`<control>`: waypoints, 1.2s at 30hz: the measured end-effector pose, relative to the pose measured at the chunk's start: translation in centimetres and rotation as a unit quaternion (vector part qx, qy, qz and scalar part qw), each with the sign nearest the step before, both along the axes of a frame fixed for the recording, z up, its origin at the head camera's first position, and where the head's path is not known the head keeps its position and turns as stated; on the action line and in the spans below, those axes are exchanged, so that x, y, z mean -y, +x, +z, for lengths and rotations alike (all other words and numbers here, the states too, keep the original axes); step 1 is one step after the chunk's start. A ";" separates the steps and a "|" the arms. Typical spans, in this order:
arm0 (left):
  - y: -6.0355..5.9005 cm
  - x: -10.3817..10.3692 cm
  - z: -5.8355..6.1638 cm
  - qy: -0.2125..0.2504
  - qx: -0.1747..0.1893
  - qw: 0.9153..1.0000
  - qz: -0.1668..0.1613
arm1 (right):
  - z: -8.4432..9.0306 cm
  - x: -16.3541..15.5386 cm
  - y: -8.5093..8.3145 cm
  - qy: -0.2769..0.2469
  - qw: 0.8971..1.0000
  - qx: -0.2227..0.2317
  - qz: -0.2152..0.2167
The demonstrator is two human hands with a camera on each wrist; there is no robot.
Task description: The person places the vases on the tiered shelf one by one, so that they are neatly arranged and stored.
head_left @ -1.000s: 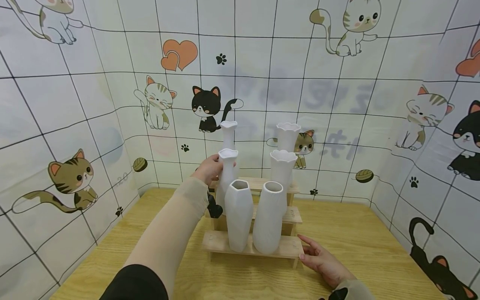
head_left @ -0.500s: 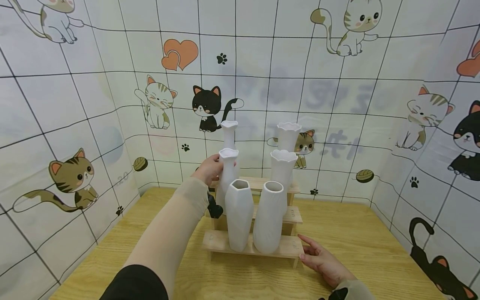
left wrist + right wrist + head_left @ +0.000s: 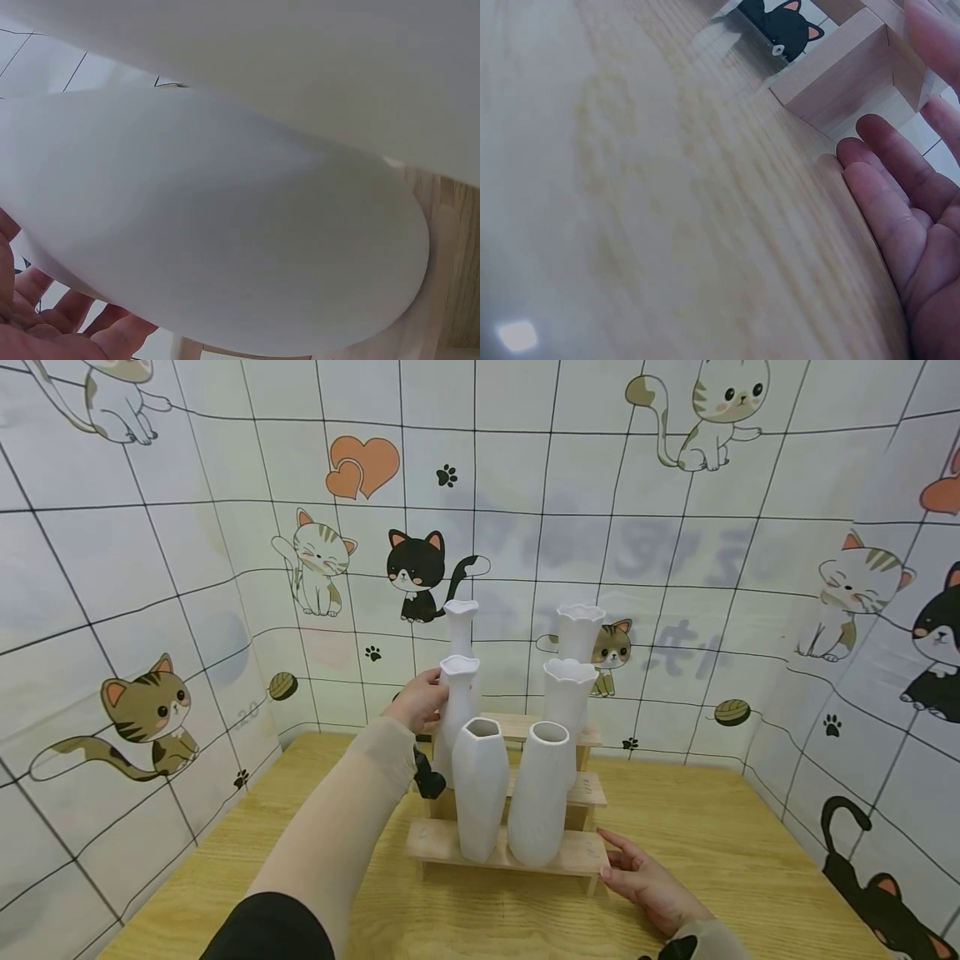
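A white ruffle-rimmed vase (image 3: pixel 455 714) stands on the left of the wooden stand's middle step. My left hand (image 3: pixel 418 702) holds it near the neck, its fingers reaching round behind. In the left wrist view, those fingers (image 3: pixel 112 330) show curled past the vase's far side, partly hidden by its body. At the lowest step's right end, my right hand (image 3: pixel 647 881) pinches the edge of the stand (image 3: pixel 581 852) between thumb and index finger. Its other fingers (image 3: pixel 889 206) hang loosely bent beside the table surface in the right wrist view.
A faceted white vase (image 3: pixel 482 793) and a rounded one (image 3: pixel 538 802) stand on the front step. Wavy-rimmed vases rise behind, at right middle (image 3: pixel 568 693), back right (image 3: pixel 580 631) and back left (image 3: pixel 461 627). Cat-patterned sheeting (image 3: pixel 510 477) surrounds the wooden table (image 3: pixel 675 810).
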State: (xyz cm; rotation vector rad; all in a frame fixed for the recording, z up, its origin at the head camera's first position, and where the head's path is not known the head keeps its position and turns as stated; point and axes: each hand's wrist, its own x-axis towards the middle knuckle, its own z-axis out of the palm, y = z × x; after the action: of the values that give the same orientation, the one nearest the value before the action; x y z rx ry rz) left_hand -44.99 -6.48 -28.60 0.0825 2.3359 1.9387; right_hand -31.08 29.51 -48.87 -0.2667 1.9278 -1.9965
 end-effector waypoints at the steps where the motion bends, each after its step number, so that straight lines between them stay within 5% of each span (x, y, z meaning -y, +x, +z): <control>1: 0.0 0.0 0.0 0.002 0.000 1.000 0.001 | 0.0 0.0 0.0 -0.001 1.000 0.000 0.000; 36: 0.7 1.9 -3.4 0.067 -0.029 0.997 0.018 | 0.0 -0.1 -0.3 -0.006 1.000 0.007 0.007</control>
State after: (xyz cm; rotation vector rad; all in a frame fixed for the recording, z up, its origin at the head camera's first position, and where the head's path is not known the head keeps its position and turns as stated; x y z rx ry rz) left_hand -44.28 -8.40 -32.01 0.1086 2.2549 2.1371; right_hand -31.37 29.60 -48.90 -0.2685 1.9016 -1.9960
